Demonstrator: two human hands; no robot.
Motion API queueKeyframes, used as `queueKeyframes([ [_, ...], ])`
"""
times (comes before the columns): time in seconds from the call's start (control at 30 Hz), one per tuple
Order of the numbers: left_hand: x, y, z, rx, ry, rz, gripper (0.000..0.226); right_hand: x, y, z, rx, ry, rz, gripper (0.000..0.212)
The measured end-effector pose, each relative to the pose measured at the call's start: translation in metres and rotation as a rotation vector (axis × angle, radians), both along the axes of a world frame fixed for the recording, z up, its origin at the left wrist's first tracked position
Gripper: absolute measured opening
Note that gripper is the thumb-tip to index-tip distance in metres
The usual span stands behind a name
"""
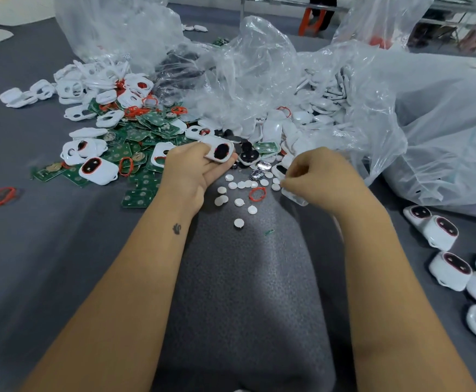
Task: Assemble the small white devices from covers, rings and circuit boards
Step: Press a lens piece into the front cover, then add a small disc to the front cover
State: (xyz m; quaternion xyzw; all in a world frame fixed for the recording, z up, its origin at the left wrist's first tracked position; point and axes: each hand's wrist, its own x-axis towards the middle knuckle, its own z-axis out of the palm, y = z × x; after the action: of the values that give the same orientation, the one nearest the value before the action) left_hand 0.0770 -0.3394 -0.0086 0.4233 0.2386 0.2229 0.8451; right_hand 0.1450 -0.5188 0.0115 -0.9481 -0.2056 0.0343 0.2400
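On the grey felt tabletop [61,264] we had our left hand [191,168] curled around a white cover [219,149] with a dark oval insert, just above the scattered white discs [239,202]. Our right hand [318,174] pinched a small clear piece [294,197]; couldn't tell what it was. Green circuit boards [137,134] and red rings [3,196] lay piled left, finished devices [443,230] lined up right.
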Motion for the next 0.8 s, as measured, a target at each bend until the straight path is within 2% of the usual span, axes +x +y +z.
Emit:
queueKeyframes([
  [0.07, -0.001, 0.001, 0.000, -0.035, -0.013, -0.015, 0.019, -0.004, -0.001, 0.001, -0.152, 0.000, 0.059, 0.015],
  [0.17, -0.003, 0.001, -0.002, 0.015, -0.016, -0.037, 0.017, -0.005, 0.000, 0.002, -0.182, -0.021, 0.065, 0.018],
  [0.27, -0.004, 0.001, -0.003, 0.048, -0.016, -0.034, 0.018, -0.005, 0.002, 0.003, -0.223, -0.091, 0.067, 0.004],
  [0.4, -0.004, 0.002, -0.003, 0.072, -0.031, -0.030, 0.016, -0.006, 0.004, 0.005, -0.304, -0.136, 0.062, 0.011],
  [0.47, -0.004, 0.001, -0.003, 0.065, -0.033, -0.040, 0.017, -0.006, 0.007, 0.008, -0.268, -0.135, 0.060, 0.010],
  [0.57, -0.003, 0.002, -0.003, 0.054, -0.016, -0.051, 0.018, -0.001, 0.014, 0.014, 0.074, -0.066, 0.033, 0.010],
  [0.7, -0.002, 0.003, -0.004, 0.045, -0.025, -0.045, 0.019, 0.001, 0.033, 0.016, 0.836, 0.375, -0.040, 0.010],
  [0.8, -0.002, 0.002, -0.005, 0.056, -0.031, -0.044, 0.020, -0.002, 0.044, 0.007, 1.124, 0.647, -0.032, 0.010],
])
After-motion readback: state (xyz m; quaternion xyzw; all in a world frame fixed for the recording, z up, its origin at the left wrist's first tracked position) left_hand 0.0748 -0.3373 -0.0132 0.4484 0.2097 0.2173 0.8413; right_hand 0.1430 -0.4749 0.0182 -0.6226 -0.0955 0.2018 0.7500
